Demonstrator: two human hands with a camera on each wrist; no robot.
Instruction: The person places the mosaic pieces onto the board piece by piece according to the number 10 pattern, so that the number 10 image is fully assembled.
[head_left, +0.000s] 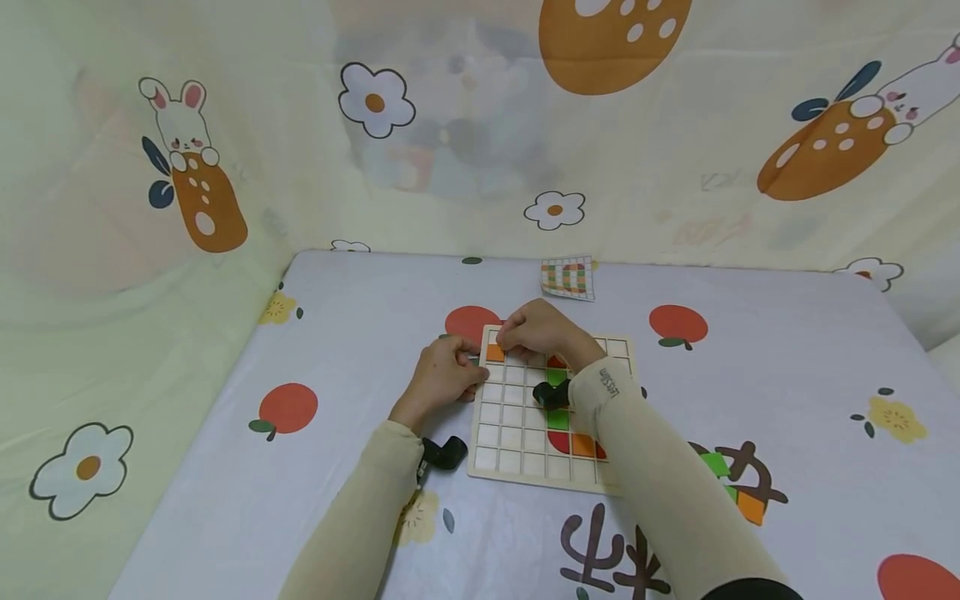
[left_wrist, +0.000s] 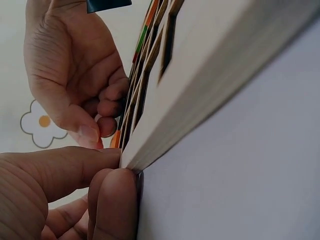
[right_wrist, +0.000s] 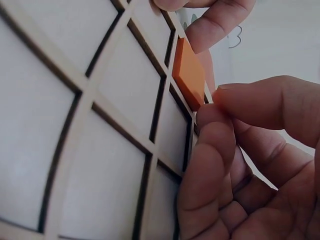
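A wooden grid board (head_left: 525, 479) lies on the table, tilted in the wrist views by the camera angle. My left hand (head_left: 444, 375) pinches its left edge between thumb and fingers (left_wrist: 117, 200). Over the board's upper left, my right hand (head_left: 543, 329) pinches a small red-orange tile (left_wrist: 101, 142), mostly hidden by the fingertips. Beside those fingertips, an orange square tile (right_wrist: 189, 75) sits in a cell near the corner, slightly raised. Further tiles, including a green tile (head_left: 557, 419) and a red tile (head_left: 558, 442), lie in the board's right half, partly covered by my right arm.
A pattern card (head_left: 567, 278) with coloured squares lies behind the board. Loose green tiles (head_left: 716, 463) and an orange tile (head_left: 751, 507) lie right of my right forearm. A printed cloth covers the table (head_left: 360, 333); a patterned curtain (head_left: 465, 167) hangs behind.
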